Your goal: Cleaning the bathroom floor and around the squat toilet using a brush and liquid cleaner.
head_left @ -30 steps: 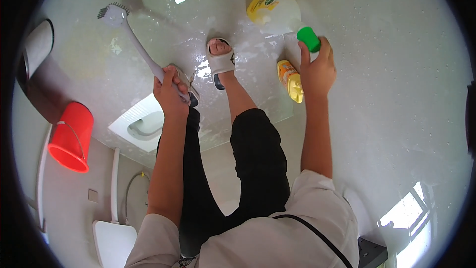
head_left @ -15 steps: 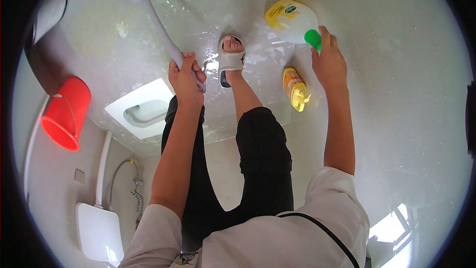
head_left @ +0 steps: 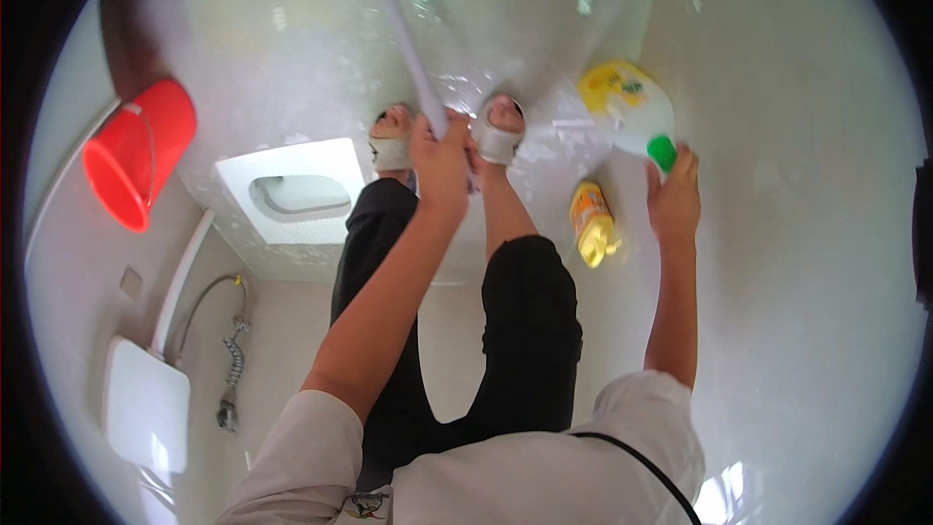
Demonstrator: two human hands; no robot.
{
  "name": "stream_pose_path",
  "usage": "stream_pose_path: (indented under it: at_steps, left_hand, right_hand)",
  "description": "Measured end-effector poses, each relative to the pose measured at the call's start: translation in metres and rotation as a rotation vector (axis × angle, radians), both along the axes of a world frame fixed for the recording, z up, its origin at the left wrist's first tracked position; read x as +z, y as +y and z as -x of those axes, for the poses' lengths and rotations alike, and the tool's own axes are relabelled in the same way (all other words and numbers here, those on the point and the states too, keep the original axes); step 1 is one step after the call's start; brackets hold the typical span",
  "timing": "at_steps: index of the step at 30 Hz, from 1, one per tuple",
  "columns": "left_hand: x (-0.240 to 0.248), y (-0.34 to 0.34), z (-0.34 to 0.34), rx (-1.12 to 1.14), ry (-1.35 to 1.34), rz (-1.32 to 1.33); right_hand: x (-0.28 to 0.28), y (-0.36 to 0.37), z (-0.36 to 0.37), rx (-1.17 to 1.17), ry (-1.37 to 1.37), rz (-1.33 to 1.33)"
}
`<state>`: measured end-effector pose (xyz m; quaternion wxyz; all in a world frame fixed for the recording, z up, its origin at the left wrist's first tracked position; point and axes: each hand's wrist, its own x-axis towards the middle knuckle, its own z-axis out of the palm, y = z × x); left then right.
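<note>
My left hand (head_left: 443, 165) is wrapped round the handle of a long pale-grey scrub brush (head_left: 413, 53), whose head reaches the upper edge of the view. Out to the right, my right hand (head_left: 673, 196) is closed at the neck of a white detergent jug (head_left: 639, 122) with a yellow label, just beside its green cap (head_left: 662, 153). The fingers on the jug's far side are partly hidden. A yellow squeeze bottle (head_left: 591, 224) stands below the jug, apart from both hands.
A white squat toilet (head_left: 292, 192) is set in the wet tiled floor at left. Beyond it are a red bucket (head_left: 146, 151), a white cistern (head_left: 148, 403) with its pipe, and a coiled hose (head_left: 233, 360). My sandalled feet (head_left: 501, 131) stand between the hands. A wall rises at right.
The view has shifted. My left hand and the brush have moved right, across in front of my feet. Both feet now show. The right hand keeps its place at the jug's neck.
</note>
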<state>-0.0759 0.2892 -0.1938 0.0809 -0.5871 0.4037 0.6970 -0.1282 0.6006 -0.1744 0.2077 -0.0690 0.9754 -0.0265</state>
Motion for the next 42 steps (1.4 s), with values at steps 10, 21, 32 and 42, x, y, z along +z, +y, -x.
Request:
stream_pose_path:
  at_steps: [10, 21, 32, 42]
  left_hand:
    - [-0.008, 0.026, 0.006, -0.084, 0.049, 0.080]
    - [0.017, -0.019, -0.042, -0.315, -0.081, 0.675]
    - [0.080, -0.103, -0.043, -0.700, 0.037, 0.388]
    - [0.053, -0.128, -0.014, -1.093, 0.202, 0.431]
  right_hand:
    - [0.008, -0.194, 0.018, -0.464, -0.543, 0.688]
    - [-0.044, -0.351, 0.032, 0.278, -0.796, 0.273]
    - [-0.169, -0.590, 0.132, 0.429, -0.398, 0.033]
    - [-0.150, -0.483, 0.146, 0.632, -0.430, -0.219]
